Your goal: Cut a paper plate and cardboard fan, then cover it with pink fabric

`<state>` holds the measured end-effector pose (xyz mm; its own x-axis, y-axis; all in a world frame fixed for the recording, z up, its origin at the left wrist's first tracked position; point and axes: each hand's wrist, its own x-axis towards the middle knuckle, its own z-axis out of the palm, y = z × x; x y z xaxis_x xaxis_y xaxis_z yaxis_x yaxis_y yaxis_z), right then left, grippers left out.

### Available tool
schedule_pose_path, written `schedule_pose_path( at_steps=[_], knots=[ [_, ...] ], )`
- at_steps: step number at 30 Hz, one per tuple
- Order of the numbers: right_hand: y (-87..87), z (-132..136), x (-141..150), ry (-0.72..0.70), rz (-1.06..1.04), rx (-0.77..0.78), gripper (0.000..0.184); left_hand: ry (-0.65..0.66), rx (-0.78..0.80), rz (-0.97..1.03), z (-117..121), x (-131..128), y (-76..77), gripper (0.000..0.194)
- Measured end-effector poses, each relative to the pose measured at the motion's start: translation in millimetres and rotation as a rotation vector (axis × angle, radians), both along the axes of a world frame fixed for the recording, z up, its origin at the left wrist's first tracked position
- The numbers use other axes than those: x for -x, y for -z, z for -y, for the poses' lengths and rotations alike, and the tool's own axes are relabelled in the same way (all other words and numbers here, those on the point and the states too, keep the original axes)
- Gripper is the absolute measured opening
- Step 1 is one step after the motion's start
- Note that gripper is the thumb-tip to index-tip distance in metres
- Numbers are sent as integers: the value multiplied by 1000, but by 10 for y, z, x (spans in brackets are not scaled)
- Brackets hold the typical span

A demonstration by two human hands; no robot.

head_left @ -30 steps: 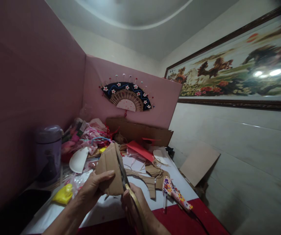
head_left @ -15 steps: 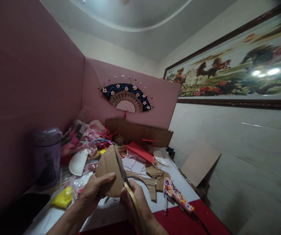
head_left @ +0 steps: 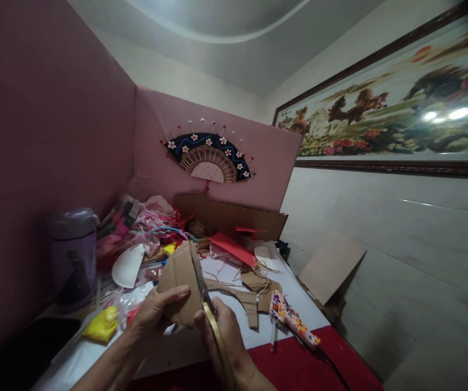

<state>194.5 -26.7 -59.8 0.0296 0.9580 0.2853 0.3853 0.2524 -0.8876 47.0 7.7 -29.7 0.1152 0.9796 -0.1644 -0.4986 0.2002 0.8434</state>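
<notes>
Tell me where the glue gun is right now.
In the head view, the glue gun lies to the right of your right hand, beside the cardboard scraps, its handle end over the table's red part.

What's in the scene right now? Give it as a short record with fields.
left hand: grips the cardboard piece
right hand: holds the scissors by the gold-coloured handles
blades: at the cardboard's right edge; how far open, cannot tell
table, left: purple flask, yellow packet
table, right: cardboard offcuts, flower-patterned glue gun
panel behind: decorated fan
</notes>
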Motion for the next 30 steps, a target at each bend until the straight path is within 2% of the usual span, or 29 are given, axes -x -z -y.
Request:
schedule_pose_path(
  at_steps=[11,15,17,22,25,27,30],
  knots=[
    [48,-48,52,-73,-128,-13,65,1,-26,-33,-46,38,6,28],
    [45,-53,47,-185,-321,118,75,32,-12,-30,-24,18,-14,34],
    [14,-60,54,-198,-404,197,81,45,-16,-12,-13,12,-19,36],
    [-170,-102,30,-159,-321,286,84,63,-22,-19,-14,22,13,39],
    [-224,-146,5,-153,-283,309,87,65,-9,-42,-12,20,27,39],
    [-213,-175,-2,-124,-269,280,89,64,-14,-52,1,2,20,40],
    [-184,-193,-6,-80,-233,169,81,40,-32,-41,31,-38,0,41]
  ],
)
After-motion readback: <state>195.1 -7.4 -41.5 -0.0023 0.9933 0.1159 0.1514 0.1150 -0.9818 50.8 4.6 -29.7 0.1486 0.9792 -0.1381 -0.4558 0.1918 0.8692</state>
